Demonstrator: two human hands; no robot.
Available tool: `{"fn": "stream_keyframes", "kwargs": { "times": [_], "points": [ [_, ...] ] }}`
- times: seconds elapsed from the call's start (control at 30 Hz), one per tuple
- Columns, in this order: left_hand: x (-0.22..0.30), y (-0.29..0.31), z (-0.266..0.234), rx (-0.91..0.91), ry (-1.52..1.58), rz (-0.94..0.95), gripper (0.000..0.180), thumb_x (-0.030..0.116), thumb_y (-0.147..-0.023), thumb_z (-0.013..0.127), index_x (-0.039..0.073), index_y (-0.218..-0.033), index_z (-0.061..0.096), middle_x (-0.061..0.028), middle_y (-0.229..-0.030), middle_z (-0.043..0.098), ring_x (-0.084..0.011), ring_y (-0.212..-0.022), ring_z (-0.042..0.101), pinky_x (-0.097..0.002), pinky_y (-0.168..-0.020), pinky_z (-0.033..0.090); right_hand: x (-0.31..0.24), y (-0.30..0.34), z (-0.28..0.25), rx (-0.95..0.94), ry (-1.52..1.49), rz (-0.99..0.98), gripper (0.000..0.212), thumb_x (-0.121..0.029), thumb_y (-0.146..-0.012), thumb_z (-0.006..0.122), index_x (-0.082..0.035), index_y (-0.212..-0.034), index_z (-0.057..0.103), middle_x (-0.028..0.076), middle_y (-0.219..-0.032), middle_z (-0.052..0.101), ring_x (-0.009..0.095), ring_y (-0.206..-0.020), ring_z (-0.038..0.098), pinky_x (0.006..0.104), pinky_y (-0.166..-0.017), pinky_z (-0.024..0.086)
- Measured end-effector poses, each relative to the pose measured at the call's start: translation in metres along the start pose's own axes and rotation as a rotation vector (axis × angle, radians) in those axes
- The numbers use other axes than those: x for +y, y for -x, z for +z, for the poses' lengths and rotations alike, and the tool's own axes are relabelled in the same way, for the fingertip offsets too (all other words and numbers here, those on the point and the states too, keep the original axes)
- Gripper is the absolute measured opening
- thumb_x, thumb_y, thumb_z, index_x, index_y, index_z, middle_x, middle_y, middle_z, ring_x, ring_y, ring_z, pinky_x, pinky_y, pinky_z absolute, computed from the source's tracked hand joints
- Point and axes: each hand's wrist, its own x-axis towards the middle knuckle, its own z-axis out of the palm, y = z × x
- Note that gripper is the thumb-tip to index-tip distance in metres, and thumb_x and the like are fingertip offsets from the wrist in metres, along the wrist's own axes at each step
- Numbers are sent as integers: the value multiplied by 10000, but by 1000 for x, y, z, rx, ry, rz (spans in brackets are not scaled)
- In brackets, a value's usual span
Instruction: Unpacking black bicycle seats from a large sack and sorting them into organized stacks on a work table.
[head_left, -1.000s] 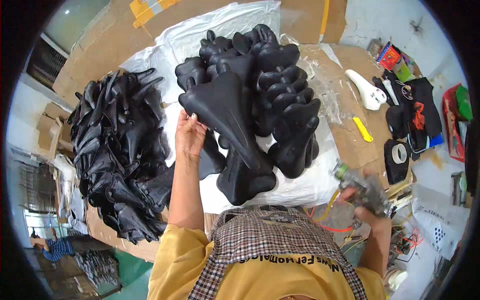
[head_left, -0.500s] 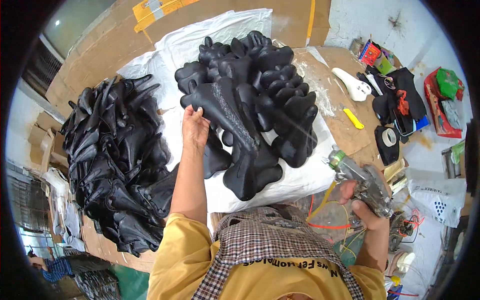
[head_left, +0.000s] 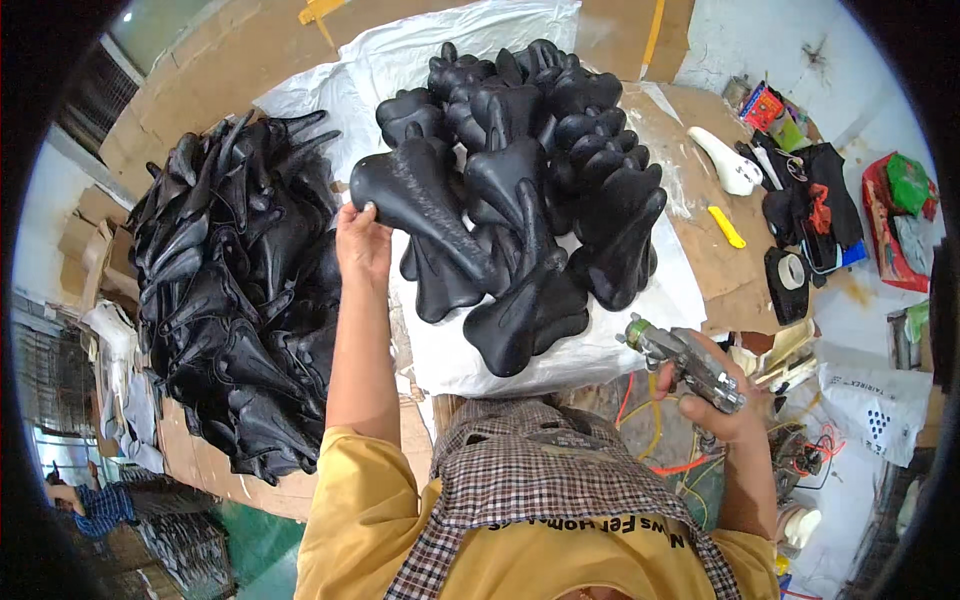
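My left hand (head_left: 364, 240) grips the wide end of a black bicycle saddle (head_left: 425, 205), fingers closed on its edge. A pale, wet-looking streak runs along that saddle toward its narrow nose. Beyond and beside it, several black saddles (head_left: 600, 230) are heaped on a white sheet (head_left: 440, 355). One saddle (head_left: 515, 325) lies nearest me with its wide end at the front. In my right hand (head_left: 735, 405) is a metal spray gun (head_left: 690, 365), its green-ringed nozzle turned left toward the saddles. My fingers wrap its handle.
A tall pile of black saddle covers (head_left: 240, 300) stands on the left. To the right, on cardboard, lie a white saddle (head_left: 725, 160), a yellow knife (head_left: 727, 227) and a tape roll (head_left: 790, 271). Hoses (head_left: 690, 468) hang below the spray gun. Another person (head_left: 100, 505) is far left.
My left hand has moved slightly left with the saddle, turning it away from the front one. The spray gun is now more level and plainly seen, a little lower and left.
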Motion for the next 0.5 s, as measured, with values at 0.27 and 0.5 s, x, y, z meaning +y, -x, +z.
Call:
{"fn": "stream_keyframes", "kwargs": {
  "times": [0.27, 0.5],
  "points": [
    [-20, 42, -35, -94, -576, 63, 348, 143, -853, 509, 23, -1178, 474, -139, -1218, 494, -226, -1128, 479, -341, -948, 390, 6, 1, 11, 160, 26, -10, 687, -128, -768, 655, 40, -1334, 303, 90, -958, 581, 160, -875, 574, 303, -825, 449],
    [-141, 111, -52, -1146, -1555, -135, 801, 186, -533, 784, 57, -1241, 432, -164, -1211, 481, -350, -1125, 443, -398, -980, 343, 19, 5, 20, 163, 63, -4, 694, -97, -770, 661, 17, -1345, 291, 86, -982, 575, 150, -895, 574, 295, -803, 461]
  ]
}}
